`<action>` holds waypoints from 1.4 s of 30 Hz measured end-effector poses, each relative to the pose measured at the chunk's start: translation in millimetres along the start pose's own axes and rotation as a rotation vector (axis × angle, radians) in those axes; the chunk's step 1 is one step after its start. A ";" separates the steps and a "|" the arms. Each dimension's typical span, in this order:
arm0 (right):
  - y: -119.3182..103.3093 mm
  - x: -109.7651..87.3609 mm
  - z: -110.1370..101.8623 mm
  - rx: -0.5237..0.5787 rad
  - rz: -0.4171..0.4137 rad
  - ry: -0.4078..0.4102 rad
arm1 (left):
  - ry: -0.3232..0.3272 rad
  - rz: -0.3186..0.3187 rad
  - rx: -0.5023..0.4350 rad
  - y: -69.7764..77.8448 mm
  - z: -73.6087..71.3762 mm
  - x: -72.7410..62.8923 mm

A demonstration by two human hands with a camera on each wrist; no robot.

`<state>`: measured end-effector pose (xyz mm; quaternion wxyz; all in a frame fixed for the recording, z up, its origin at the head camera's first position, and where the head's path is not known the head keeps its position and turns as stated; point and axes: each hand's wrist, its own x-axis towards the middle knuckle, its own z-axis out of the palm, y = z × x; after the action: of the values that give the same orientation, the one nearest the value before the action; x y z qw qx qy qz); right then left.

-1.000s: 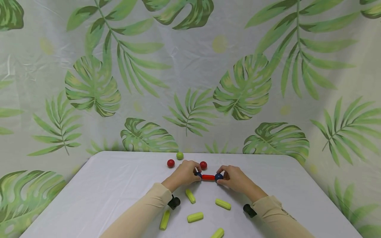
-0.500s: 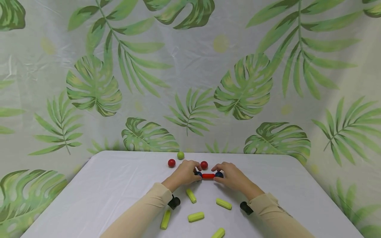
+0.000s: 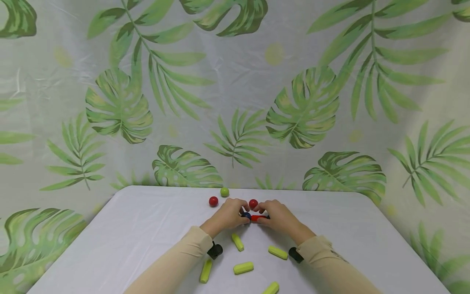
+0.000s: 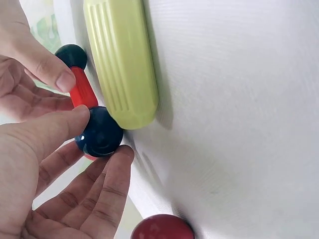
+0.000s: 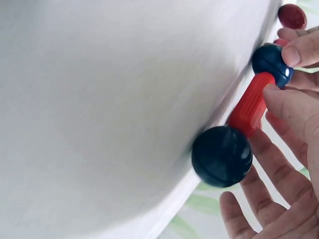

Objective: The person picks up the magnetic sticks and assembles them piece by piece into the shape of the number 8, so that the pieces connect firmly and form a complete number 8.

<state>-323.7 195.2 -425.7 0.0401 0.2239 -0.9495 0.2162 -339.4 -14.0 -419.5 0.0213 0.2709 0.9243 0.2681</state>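
A red rod [image 3: 258, 218] with a dark blue ball at each end lies across the far middle of the table. My left hand [image 3: 228, 214] pinches the left blue ball [image 4: 101, 132] between thumb and fingers, as the left wrist view shows. My right hand [image 3: 282, 219] holds the red rod, its thumb on the near side and its fingers behind. The right blue ball [image 5: 222, 156] sticks out beneath that hand's palm in the right wrist view; in the head view it is mostly hidden.
Several yellow-green rods, one [image 3: 243, 268] near the middle, lie on the white table [image 3: 121, 245] nearer me. Behind my hands are a red ball [image 3: 213, 201], another red ball [image 3: 253, 203] and a green ball [image 3: 225, 192]. A leaf-patterned cloth [image 3: 235, 81] hangs behind.
My right hand has let go of the right blue ball and moved left over it onto the red rod. The left hand keeps its pinch on the left ball.
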 end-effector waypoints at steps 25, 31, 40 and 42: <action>-14.2 10.0 5.7 -0.019 -0.027 -0.027 | -0.032 0.144 0.032 -6.2 -21.8 -37.1; -16.5 9.7 3.2 -0.012 -0.056 -0.053 | -0.175 0.159 0.070 -5.1 -22.1 -49.4; -18.3 10.9 0.5 -0.036 -0.097 -0.072 | -0.229 0.200 0.098 -7.5 -21.4 -59.4; -18.5 11.5 0.8 -0.040 -0.108 -0.082 | -0.232 0.200 0.091 -8.0 -20.4 -61.2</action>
<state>-325.8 175.3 -417.1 0.0173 0.2825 -0.9410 0.1856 -294.9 -60.9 -412.6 0.0888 0.3916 0.8951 0.1939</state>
